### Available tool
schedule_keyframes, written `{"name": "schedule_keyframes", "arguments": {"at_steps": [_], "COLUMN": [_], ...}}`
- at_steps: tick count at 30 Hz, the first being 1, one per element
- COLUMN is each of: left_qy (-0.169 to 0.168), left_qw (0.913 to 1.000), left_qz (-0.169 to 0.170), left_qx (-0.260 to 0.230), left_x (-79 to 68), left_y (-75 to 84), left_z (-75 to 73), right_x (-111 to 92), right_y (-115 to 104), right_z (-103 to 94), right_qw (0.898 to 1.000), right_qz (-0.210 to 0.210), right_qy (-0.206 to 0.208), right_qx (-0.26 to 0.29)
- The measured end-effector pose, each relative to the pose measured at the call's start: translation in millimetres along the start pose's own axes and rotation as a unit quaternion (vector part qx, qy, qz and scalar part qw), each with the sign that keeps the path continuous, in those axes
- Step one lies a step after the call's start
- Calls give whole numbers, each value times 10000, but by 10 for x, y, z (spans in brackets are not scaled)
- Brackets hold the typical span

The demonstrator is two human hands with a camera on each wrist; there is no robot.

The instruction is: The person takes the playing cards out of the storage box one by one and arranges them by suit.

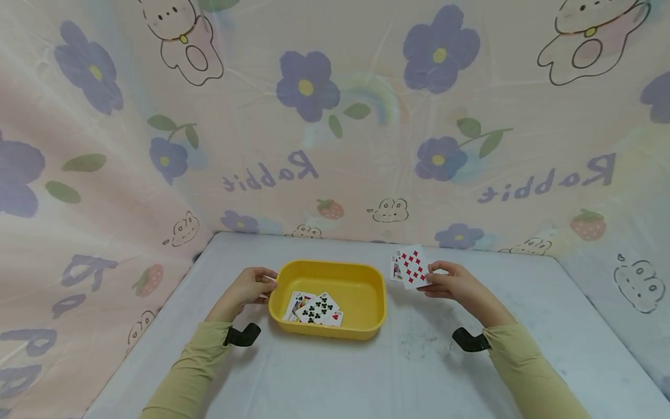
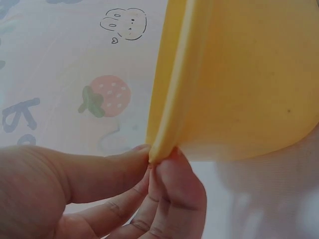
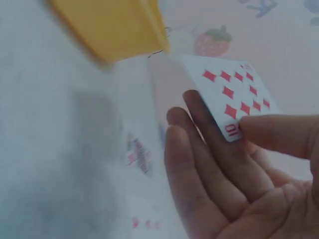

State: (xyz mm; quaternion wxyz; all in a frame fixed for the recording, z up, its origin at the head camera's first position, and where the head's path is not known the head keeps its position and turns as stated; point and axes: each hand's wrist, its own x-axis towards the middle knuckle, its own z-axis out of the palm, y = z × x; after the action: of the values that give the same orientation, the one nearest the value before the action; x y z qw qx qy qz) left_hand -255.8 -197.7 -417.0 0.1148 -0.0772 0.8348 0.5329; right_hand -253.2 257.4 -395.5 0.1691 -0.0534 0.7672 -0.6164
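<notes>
My left hand pinches the left rim of a yellow plastic basin between thumb and fingers, as the left wrist view shows close up. Inside the basin, at its front left, several playing cards overlap: a clubs card on top, a face card and a card with a red heart partly under it. To the right of the basin, my right hand holds a ten of diamonds, thumb on its face and fingers behind. Another face card shows partly hidden beyond the ten.
A white cloth covers the table. Behind and at both sides hangs a printed curtain with flowers, rabbits and strawberries. A black strap piece sits at the left wrist and another black piece at the right wrist.
</notes>
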Motion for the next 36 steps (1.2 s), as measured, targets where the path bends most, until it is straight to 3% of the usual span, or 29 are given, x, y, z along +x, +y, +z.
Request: {"name": "schedule_keyframes", "arguments": {"at_steps": [11, 20, 28, 36], "left_qy": [95, 62, 95, 73], "left_qw": [9999, 10000, 9999, 10000], "left_qz": [-56, -26, -36, -42], "left_qx": [46, 0, 44, 18], "left_x": [8, -3, 0, -16], "left_y": [6, 8, -7, 12], "left_z": [8, 13, 15, 7], "right_x": [-174, -199, -155, -91], "right_y": [337, 548, 597, 603], "right_z": [-92, 12, 131, 230], "right_qw": [9995, 9984, 9964, 9932], "right_qz": [282, 395, 803, 1124], "right_qy": [147, -385, -245, 208], "right_qx": [47, 138, 140, -210]}}
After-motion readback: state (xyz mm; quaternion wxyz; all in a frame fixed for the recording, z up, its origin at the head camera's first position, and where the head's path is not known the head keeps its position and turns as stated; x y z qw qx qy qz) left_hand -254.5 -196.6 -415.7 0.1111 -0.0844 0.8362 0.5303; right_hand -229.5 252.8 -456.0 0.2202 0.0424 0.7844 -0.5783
